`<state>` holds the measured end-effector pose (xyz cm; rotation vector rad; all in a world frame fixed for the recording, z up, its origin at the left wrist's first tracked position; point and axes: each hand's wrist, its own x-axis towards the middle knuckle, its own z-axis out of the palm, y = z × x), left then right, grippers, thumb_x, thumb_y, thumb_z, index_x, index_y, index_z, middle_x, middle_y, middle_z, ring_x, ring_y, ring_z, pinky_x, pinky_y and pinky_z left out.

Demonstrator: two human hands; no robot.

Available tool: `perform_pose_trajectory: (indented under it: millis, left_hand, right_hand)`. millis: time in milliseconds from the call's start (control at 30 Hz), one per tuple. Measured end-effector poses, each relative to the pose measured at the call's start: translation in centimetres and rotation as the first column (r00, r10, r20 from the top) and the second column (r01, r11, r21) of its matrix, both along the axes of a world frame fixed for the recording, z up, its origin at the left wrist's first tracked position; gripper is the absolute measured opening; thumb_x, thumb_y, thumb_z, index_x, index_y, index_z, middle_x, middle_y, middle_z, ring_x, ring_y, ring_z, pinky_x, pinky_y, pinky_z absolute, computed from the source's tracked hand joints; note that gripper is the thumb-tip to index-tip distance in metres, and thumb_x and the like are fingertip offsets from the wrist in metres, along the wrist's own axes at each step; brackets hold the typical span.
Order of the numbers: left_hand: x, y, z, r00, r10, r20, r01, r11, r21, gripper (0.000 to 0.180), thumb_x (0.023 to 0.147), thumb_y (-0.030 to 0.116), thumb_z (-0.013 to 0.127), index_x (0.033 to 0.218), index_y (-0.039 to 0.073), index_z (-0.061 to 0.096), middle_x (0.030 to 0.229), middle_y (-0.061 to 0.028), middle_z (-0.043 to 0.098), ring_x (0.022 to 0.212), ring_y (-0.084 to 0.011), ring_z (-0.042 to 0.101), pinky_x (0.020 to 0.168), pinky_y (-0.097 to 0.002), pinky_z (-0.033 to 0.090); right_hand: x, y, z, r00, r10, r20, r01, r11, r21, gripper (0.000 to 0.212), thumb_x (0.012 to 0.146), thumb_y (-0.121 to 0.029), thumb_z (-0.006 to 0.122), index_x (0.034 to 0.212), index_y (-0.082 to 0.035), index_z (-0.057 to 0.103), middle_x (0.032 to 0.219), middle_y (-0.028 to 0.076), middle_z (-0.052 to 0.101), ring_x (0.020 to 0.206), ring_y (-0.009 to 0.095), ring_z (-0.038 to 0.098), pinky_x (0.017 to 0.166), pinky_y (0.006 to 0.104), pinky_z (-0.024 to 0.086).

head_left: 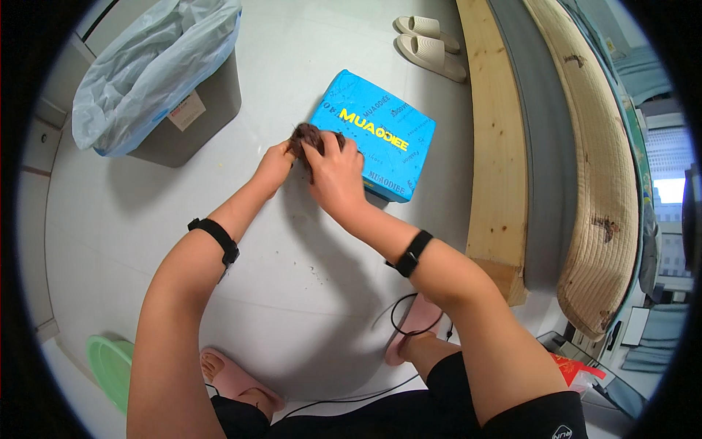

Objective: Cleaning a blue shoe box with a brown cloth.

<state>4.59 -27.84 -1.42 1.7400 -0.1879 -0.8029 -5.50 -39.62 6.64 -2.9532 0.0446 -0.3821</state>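
Both my hands meet over the near left edge of a blue shoebox-like carton (409,139) with yellow lettering, which rests on the floor. Between them is a dark brown, fuzzy-looking clump (305,134); its exact kind does not show. My right hand (338,172) is closed on it from the right, fingers bent over its top. On the other side, my left hand (276,167) pinches the clump's left edge, its fingertips partly hidden. The clump overlaps the carton's left edge in the picture; whether it touches the carton I cannot tell.
A grey bin (208,110) with a pale plastic liner stands at upper left. Beige slippers (431,51) lie near a wooden bed rail (497,146) on the right. Small crumbs (314,274) dot the floor. A black cable (351,399) runs by my feet; a green basin (110,366) sits lower left.
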Motion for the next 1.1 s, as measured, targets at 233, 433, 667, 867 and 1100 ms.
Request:
perform_pose_trajectory:
  millis: [233,433,667,867,1100]
  left_hand:
    - [-1.2,-0.9,5.2,0.999,0.043,-0.012,-0.044,0.986,-0.158,0.061,0.092,0.021,0.041,0.149,0.007,0.025,0.15,-0.0159,0.033,0.139,-0.026,0.029,0.112,-0.0322,0.023]
    - [0.0,-2.0,4.2,1.0,-0.006,-0.025,0.003,0.995,-0.101,0.06,0.09,0.017,0.038,0.149,0.011,0.028,0.145,-0.0173,0.04,0.134,-0.025,0.037,0.109,-0.0324,0.028]
    - [1.1,-2.4,3.2,1.0,0.0,-0.016,-0.002,0.987,-0.162,0.059,0.089,0.017,0.039,0.148,0.013,0.032,0.133,-0.018,0.052,0.119,-0.0244,0.05,0.101,-0.0326,0.036]
    - [0.4,-3.8,2.6,0.99,0.014,0.137,-0.007,0.999,-0.048,0.06,0.088,0.015,0.041,0.147,0.01,0.032,0.135,-0.0248,0.049,0.124,-0.0339,0.048,0.102,-0.0361,0.037]
    - [-1.3,-6.7,3.0,0.984,0.061,0.168,-0.077,0.993,0.09,0.068,0.085,0.02,0.044,0.149,0.011,0.024,0.121,-0.0279,0.057,0.107,-0.041,0.056,0.092,-0.0416,0.044]
  right_hand:
    - [-7.5,-7.6,-2.7,0.956,0.275,0.103,-0.205,0.875,-0.439,0.036,0.069,-0.012,0.065,0.103,-0.019,0.071,0.131,0.006,0.046,0.11,0.035,0.042,0.081,0.0473,0.041]
    - [-5.1,-4.6,-4.9,0.957,0.233,0.172,-0.113,0.848,-0.518,0.028,0.071,-0.017,0.063,0.096,-0.008,0.07,0.122,0.006,0.049,0.111,0.032,0.043,0.079,0.0475,0.038]
    - [-0.8,-1.3,-3.8,0.941,0.339,0.002,-0.278,0.776,-0.567,0.027,0.072,-0.021,0.063,0.092,-0.006,0.072,0.125,0.006,0.045,0.112,0.036,0.041,0.079,0.0524,0.038]
    - [-5.0,-5.8,-3.1,0.948,0.252,-0.195,-0.315,0.64,-0.701,0.025,0.071,-0.023,0.064,0.09,-0.009,0.072,0.126,0.004,0.043,0.112,0.037,0.041,0.073,0.0521,0.039]
    - [-7.7,-11.1,-4.3,0.69,-0.49,-0.533,-0.033,0.714,-0.699,0.022,0.082,-0.024,0.062,0.1,-0.019,0.075,0.129,0.005,0.044,0.115,0.039,0.038,0.079,0.0545,0.037]
